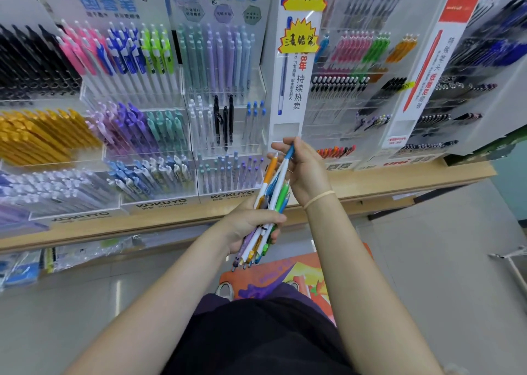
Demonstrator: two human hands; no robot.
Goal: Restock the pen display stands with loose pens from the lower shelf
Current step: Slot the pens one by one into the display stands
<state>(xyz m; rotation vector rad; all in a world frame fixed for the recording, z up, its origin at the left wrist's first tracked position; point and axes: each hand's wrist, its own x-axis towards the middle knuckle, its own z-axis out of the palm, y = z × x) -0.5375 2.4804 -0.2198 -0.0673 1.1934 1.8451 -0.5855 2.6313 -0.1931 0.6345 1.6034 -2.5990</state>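
Observation:
My left hand (pixel 251 226) grips a bundle of loose pens (pixel 271 200) of mixed colours, tips pointing down toward me. Just above it, my right hand (pixel 302 166) pinches the top end of a white pen with a blue cap (pixel 286 162) that stands out of the bundle. Both hands hover in front of the wooden shelf edge (pixel 171 226). Behind them stand clear acrylic pen display stands: the Kokuyo stand (pixel 228 135) with partly filled rows directly ahead, and the Uni stand (pixel 356 95) to the right.
More stands full of yellow, purple and black pens (pixel 42 135) fill the left. A lower shelf (pixel 71 254) holds packaged goods in plastic. An orange patterned mat (pixel 285 277) lies on the tiled floor by my feet. A white sign column (pixel 296 60) divides the stands.

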